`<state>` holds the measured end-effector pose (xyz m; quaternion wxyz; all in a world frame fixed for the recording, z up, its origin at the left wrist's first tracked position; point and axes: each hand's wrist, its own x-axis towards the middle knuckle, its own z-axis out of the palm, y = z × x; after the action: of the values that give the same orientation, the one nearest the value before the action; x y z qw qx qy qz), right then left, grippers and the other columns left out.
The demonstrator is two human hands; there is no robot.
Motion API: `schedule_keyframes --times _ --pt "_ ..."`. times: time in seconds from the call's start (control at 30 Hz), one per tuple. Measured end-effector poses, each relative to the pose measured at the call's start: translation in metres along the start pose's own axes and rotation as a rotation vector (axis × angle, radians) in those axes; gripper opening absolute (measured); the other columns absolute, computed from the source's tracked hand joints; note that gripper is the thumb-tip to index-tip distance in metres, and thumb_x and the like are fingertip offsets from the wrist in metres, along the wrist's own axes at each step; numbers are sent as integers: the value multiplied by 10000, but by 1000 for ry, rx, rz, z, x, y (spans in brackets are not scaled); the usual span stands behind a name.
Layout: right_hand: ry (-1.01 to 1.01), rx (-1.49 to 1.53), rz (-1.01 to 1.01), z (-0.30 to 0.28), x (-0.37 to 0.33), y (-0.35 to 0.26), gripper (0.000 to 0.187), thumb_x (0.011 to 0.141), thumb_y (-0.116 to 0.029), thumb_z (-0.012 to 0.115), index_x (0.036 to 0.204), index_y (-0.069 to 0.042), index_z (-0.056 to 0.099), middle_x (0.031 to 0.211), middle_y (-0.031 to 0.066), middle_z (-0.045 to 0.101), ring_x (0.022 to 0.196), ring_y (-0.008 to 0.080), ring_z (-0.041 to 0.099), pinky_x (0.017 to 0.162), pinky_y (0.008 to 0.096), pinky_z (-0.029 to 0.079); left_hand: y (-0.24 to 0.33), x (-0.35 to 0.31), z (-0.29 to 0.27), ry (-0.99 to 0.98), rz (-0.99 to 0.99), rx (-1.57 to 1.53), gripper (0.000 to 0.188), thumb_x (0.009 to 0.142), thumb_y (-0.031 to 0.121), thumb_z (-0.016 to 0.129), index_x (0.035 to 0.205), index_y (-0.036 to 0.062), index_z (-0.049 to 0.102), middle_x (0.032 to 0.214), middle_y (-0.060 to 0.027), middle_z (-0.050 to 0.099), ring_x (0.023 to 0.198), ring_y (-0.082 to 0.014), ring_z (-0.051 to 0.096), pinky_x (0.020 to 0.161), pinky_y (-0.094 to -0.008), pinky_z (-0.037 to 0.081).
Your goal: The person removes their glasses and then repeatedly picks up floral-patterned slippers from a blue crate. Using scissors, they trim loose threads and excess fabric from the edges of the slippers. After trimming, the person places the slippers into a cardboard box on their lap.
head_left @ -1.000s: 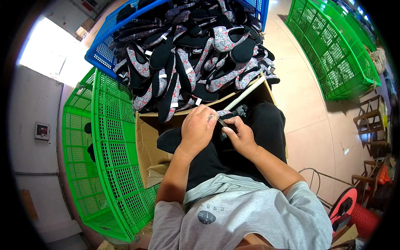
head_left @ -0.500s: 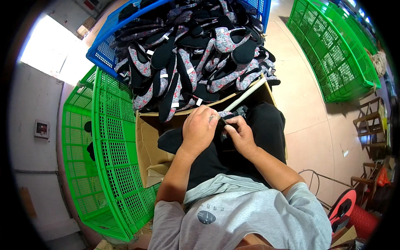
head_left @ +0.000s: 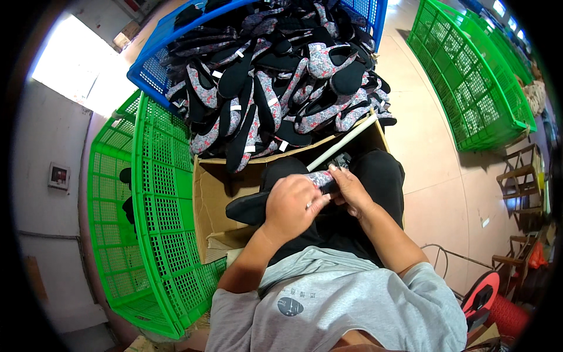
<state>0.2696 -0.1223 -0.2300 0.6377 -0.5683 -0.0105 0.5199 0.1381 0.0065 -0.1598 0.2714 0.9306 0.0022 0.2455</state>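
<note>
Over my lap I hold one fabric shoe (head_left: 246, 208) with a black sole and a grey and red floral upper. Its sole end sticks out to the left, and some of the floral cloth shows between my hands. My left hand (head_left: 291, 205) is closed around the middle of the shoe, a little blurred. At the other end, my right hand (head_left: 353, 190) grips it with thumb and fingers. My fingers hide much of the shoe. Just beyond lies a big heap of similar floral shoes (head_left: 319, 58), several with small white tags.
The heap fills a blue crate (head_left: 146, 76). An open cardboard box (head_left: 205, 202) stands before me, with a white pole (head_left: 340, 142) slanting across its right corner. Green crates (head_left: 167, 217) stand at my left, and another green crate (head_left: 469, 82) is at the far right.
The shoe has turned, and more of its sole and floral upper shows. My left hand has moved down and slightly right; my right hand has shifted slightly right.
</note>
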Motion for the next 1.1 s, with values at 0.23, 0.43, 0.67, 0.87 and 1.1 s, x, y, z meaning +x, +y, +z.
schedule_keyframes --times 0.23,0.43,0.67,0.87,1.1 --pt "143 88 -209 1 0 5 193 921 -245 649 1012 -133 521 736 -63 480 569 37 393 479 203 300 27 -23 9 -113 279 -164 171 698 61 719 868 71 709 919 -68 668 963 -279 641 854 -406 505" --pt "175 81 -775 -5 -6 11 379 970 -165 596 1307 -60 460 904 -17 546 675 26 449 579 180 365 23 -20 7 257 3 -238 197 765 -35 684 955 15 681 988 -129 660 938 -298 646 860 -384 515" --pt "254 -42 -1020 -15 -11 6 366 982 -195 594 1298 -44 488 1000 -6 566 676 19 423 585 163 346 -8 13 50 317 -610 -1256 399 972 181 621 1290 -27 500 1198 -79 578 1109 -159 555 1016 -317 412" --pt "160 -365 -1043 -22 -43 -27 221 886 -57 668 1082 -20 575 996 50 606 877 119 566 770 263 481 -24 13 84 322 -924 -1718 331 1006 319 557 1188 43 571 1121 -67 637 1041 -157 596 991 -324 451" --pt "133 -699 -905 -3 -65 -29 426 792 -63 774 1169 -14 581 1047 83 636 929 141 607 843 273 495 -9 -11 67 343 -1093 -1568 221 980 308 609 1032 94 586 971 -3 642 878 -108 618 808 -277 492"
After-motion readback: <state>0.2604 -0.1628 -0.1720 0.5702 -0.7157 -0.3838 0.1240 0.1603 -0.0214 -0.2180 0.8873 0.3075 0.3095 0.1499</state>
